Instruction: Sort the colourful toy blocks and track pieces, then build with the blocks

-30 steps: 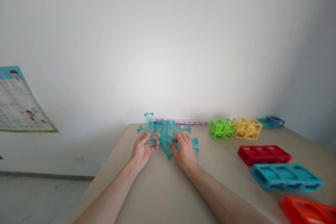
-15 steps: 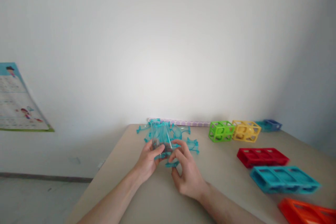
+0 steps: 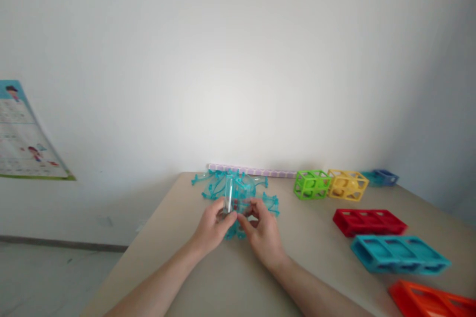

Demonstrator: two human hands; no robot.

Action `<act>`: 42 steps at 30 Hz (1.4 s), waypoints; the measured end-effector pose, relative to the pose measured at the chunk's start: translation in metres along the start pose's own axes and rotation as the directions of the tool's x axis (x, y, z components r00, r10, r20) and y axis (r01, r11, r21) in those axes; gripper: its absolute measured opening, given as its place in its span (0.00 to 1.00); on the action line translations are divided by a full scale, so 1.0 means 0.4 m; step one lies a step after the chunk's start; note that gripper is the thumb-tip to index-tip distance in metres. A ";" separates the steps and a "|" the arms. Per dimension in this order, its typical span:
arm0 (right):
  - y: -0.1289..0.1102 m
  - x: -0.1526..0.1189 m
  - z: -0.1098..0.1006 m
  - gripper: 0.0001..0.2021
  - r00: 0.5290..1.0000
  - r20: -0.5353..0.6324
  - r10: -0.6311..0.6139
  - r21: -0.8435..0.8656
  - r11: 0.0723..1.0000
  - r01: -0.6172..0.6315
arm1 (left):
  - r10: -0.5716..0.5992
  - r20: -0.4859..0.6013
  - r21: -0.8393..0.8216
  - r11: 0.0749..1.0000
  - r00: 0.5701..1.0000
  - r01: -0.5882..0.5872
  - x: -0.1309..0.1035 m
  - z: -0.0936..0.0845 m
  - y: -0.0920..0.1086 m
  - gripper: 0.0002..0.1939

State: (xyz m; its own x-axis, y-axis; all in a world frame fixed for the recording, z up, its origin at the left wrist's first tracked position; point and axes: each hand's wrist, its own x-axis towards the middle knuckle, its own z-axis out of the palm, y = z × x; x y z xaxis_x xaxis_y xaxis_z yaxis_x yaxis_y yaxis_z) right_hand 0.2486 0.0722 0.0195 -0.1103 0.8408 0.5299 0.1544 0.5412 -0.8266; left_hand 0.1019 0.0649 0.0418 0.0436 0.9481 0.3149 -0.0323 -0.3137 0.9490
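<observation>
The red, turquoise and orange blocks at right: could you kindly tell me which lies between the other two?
The turquoise block; the red block lies beyond it, the orange block nearer the camera.

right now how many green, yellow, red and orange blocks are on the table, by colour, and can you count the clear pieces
Green block: 1
Yellow block: 1
Red block: 1
Orange block: 1
Total: 4
Clear pieces: they overlap too much to count
</observation>
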 end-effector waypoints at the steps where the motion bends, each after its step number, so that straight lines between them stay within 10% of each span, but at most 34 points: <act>1: -0.005 0.000 -0.003 0.04 1.000 0.014 -0.008 -0.031 0.999 0.009 | 0.023 0.005 0.019 1.000 1.000 -0.023 -0.001 -0.001 0.002 0.08; 19: -0.024 0.004 -0.011 0.15 0.975 -0.036 -0.221 -0.279 0.939 0.202 | 0.190 0.004 0.235 0.954 0.982 -0.186 0.004 -0.020 -0.002 0.14; 42: -0.039 0.001 -0.024 0.13 0.956 0.174 -0.236 -0.342 0.896 0.284 | 0.235 0.348 0.440 0.814 0.908 -0.379 -0.013 -0.018 -0.002 0.19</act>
State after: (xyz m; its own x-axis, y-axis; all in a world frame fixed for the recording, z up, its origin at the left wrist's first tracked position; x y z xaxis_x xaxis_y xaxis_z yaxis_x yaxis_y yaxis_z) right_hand 0.2555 0.0641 0.0345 -0.3128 0.6744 0.6689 0.4427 0.7265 -0.5255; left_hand 0.0944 0.0607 0.0394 0.3792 0.7689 0.5148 0.3962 -0.6377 0.6606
